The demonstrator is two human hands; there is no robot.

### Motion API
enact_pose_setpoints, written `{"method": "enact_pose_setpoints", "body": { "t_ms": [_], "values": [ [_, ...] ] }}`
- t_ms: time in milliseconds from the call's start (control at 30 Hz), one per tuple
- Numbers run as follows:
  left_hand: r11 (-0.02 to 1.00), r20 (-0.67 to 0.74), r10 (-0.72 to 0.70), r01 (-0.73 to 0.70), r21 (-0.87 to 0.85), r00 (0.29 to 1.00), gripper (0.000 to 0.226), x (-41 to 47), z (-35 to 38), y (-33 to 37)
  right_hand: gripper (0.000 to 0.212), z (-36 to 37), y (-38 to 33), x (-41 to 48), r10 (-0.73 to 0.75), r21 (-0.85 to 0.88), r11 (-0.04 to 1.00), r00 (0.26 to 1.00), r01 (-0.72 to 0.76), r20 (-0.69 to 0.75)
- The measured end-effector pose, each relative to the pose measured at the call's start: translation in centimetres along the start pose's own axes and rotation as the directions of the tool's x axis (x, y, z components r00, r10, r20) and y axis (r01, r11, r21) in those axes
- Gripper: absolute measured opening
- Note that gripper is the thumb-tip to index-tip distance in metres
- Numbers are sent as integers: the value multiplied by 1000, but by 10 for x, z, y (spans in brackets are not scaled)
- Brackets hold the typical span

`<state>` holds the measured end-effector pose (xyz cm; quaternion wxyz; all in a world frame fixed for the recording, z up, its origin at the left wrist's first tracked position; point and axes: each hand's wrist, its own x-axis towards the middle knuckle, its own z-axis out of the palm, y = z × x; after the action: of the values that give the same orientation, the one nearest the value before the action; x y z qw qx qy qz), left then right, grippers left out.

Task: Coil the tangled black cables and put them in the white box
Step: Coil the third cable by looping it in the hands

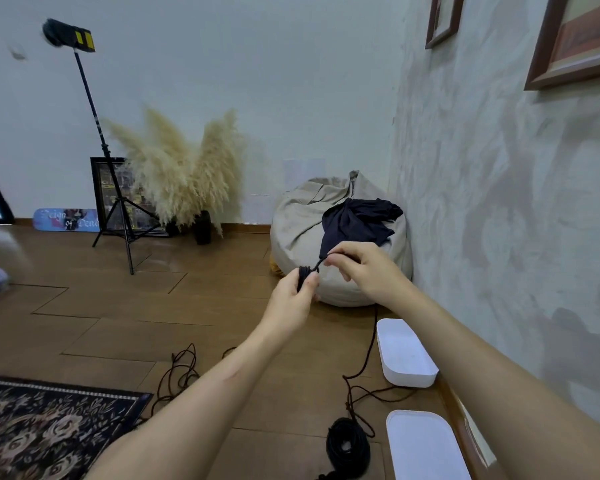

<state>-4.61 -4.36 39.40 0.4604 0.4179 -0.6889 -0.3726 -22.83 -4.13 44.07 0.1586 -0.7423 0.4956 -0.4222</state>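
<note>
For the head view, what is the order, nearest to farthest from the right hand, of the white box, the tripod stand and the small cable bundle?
1. small cable bundle: its strand is pinched by the right hand, and the left hand holds the bundle just beside it.
2. white box: on the floor below the hand, by the right wall.
3. tripod stand: far left, near the back wall.

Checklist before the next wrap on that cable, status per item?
1. Left hand grips the small coil: ok.
2. Right hand pinches the strand feeding it: ok.
3. Trailing cable runs free: not ok, it loops over itself on the floor.
4. White box open, lid off beside it: ok.
5. Finished coil in the box: not ok, lies on the floor.
</note>
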Motion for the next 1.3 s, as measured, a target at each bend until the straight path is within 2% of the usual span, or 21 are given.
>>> {"method": "enact_pose_setpoints", "body": {
  "t_ms": [133, 233, 300, 367, 500, 567, 667, 733, 867, 933, 1067, 1133, 1200, 1300],
  "values": [
    [999, 141, 43, -40, -21, 989, 29, -10, 13, 17, 18, 1, -1, -3, -51, 25, 998, 997, 52, -63],
    [998, 172, 51, -45, -37, 984, 27, -13, 15, 25, 18, -1, 2, -4, -11, 114, 993, 995, 21, -95],
    [996, 184, 70, -57, -74, 980, 26, -16, 15, 31, 9, -3, 4, -4, 50, 196, 980, 992, -26, -117],
    [988, 172, 96, -73, -136, 980, 27, -18, 16, 38, 5, -3, 7, -4, 129, 292, 952, 984, -88, -122],
    [960, 44, 89, -74, -270, 995, 30, -10, 14, 39, 17, 12, 4, -13, 182, 396, 904, 983, -160, -18],
    [922, -11, 39, -41, -385, 999, 29, -2, 12, 35, 21, 25, 2, -17, 190, 370, 910, 982, -185, 23],
    [849, -78, -55, 6, -528, 995, 23, 10, 7, 33, 32, 50, 7, -21, 176, 149, 970, 977, -193, 121],
    [819, -105, -101, 22, -574, 989, 20, 15, 1, 30, 31, 60, 6, -22, 195, 75, 974, 960, -213, 200],
    [899, -196, -131, 33, -437, 972, 17, 20, -2, 20, 30, 62, -14, -21, 128, -28, 992, 958, -125, 255],
    [918, -218, -124, 28, -395, 968, 16, 19, 2, 18, 27, 56, -16, -17, 140, -42, 990, 947, -134, 288],
    [964, -260, -119, 49, -260, 958, 17, 21, 6, 11, 22, 50, -15, -18, 202, -46, 979, 890, -201, 410],
    [990, -287, -106, 74, -119, 952, 16, 23, 5, 4, 21, 47, -18, -18, 202, -98, 979, 856, -177, 476],
    [998, -253, -55, 64, 26, 966, 16, 23, 4, -2, 21, 38, -21, -15, 185, -144, 981, 859, -131, 477],
    [993, -80, -16, 25, 117, 997, 28, 17, 9, -5, 21, 16, -15, -10, 112, -243, 970, 933, -28, 342]
  ]
}}
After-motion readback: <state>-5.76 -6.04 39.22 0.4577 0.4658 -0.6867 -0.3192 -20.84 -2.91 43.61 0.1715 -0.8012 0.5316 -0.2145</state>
